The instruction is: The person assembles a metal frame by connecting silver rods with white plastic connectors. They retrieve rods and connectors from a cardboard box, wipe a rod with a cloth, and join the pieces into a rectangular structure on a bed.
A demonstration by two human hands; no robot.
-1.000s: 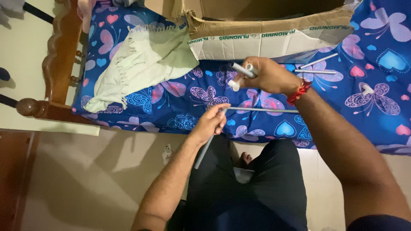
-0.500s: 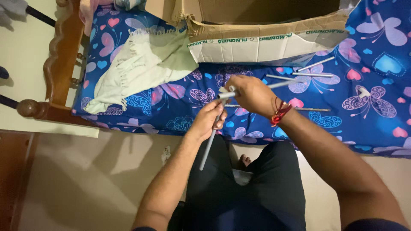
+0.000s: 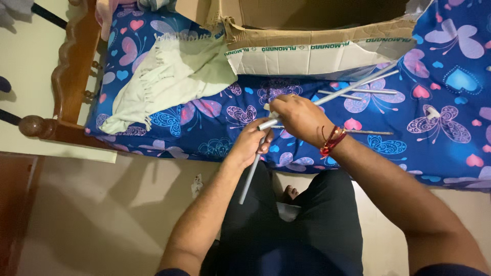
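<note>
Left hand (image 3: 250,145) has its grip clenched around a slim grey rod (image 3: 249,176), which slants down toward seven o'clock, over the edge of the bed (image 3: 215,138). Right hand (image 3: 299,118) is closed on a second grey rod (image 3: 353,88), running out toward two o'clock. The two rods meet between the fists. More loose rods (image 3: 358,92) lie on the butterfly bedsheet, beside the cardboard box (image 3: 307,48).

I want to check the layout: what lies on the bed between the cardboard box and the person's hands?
In the head view, only bare butterfly-print bedsheet lies between the cardboard box and the right hand; loose grey rods lie off to the side.
</note>
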